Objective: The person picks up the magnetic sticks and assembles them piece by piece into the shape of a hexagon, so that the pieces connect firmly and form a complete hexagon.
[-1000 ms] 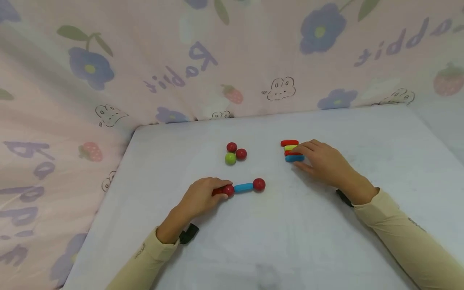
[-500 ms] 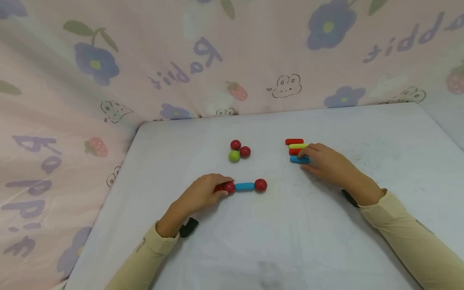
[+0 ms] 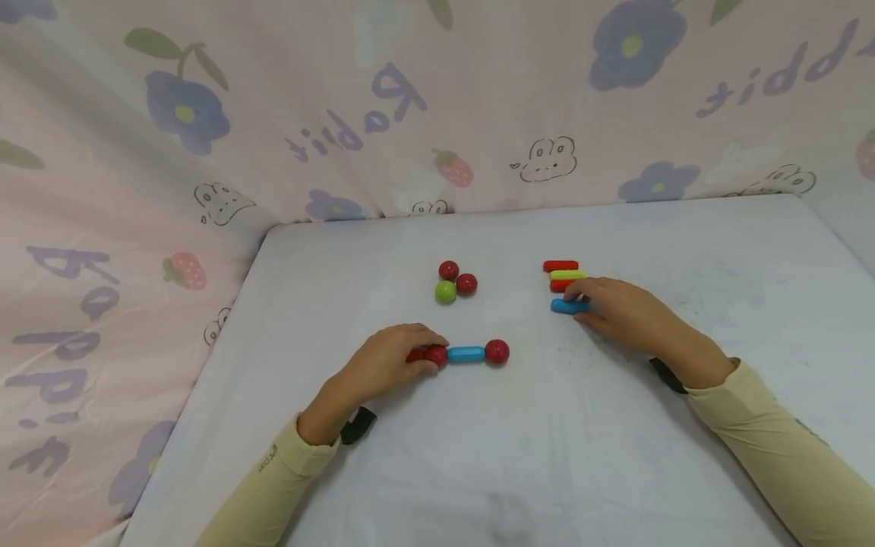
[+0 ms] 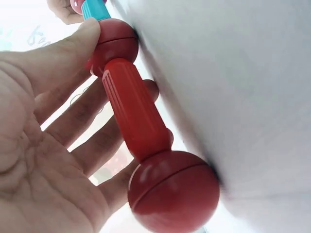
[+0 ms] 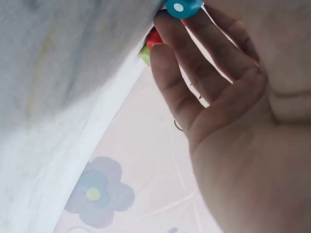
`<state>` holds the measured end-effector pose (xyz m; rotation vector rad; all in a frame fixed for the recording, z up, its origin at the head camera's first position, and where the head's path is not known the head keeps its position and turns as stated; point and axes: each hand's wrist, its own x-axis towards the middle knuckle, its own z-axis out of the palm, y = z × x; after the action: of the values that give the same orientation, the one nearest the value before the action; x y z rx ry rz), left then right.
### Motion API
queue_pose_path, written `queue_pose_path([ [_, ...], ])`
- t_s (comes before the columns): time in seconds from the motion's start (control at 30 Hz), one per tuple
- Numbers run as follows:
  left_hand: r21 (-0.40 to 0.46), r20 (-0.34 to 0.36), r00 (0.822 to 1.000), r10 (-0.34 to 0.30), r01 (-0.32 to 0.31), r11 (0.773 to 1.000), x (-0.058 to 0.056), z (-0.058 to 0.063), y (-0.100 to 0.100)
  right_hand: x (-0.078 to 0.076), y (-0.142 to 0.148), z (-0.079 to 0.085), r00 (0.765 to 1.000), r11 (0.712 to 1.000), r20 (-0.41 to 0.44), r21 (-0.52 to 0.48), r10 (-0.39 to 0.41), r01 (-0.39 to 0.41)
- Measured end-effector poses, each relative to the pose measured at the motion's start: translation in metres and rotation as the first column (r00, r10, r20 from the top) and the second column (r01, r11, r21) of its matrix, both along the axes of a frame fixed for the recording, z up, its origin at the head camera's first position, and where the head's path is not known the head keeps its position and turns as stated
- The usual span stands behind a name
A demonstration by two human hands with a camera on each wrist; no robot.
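Observation:
In the head view, my left hand (image 3: 384, 366) grips a ball-and-stick chain at its middle red ball (image 3: 436, 355). A light blue stick (image 3: 467, 355) runs right from there to another red ball (image 3: 497, 352). The left wrist view shows the chain's other half: a ridged red stick (image 4: 133, 109) capped by a large red ball (image 4: 175, 191), with thumb and fingers on either side. My right hand (image 3: 625, 310) pinches a loose blue stick (image 3: 562, 306) between thumb and fingertips. Its round end, with a white dot, shows at the top of the right wrist view.
Beyond the blue stick lie a yellow stick (image 3: 567, 275) and two red sticks, one of them the farthest red stick (image 3: 560, 266). Two red balls and a green ball (image 3: 446, 292) cluster left of them. A printed curtain (image 3: 478, 99) hangs behind the white table (image 3: 437, 471).
My right fingers have closed on the blue stick and drawn it toward me, opening a gap from the red stick beside it. The left hand keeps its grip; the chain has turned slightly.

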<state>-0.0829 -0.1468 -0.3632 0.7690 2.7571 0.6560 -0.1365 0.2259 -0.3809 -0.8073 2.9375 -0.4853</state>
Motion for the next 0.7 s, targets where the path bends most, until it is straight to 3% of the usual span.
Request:
queue_pose_path([
  [0.23, -0.007, 0.006, 0.999, 0.035, -0.035, 0.999, -0.0019, -0.0029, 0.0019, -0.0002, 0.0018, -0.0001, 1.000, 1.000, 0.018, -0.009, 0.005, -0.004],
  [0.7, -0.011, 0.007, 0.999, 0.033, -0.032, 0.999, -0.0029, -0.0045, 0.0015, 0.0033, -0.0030, 0.0036, 0.999, 0.998, 0.014, -0.041, 0.040, -0.039],
])
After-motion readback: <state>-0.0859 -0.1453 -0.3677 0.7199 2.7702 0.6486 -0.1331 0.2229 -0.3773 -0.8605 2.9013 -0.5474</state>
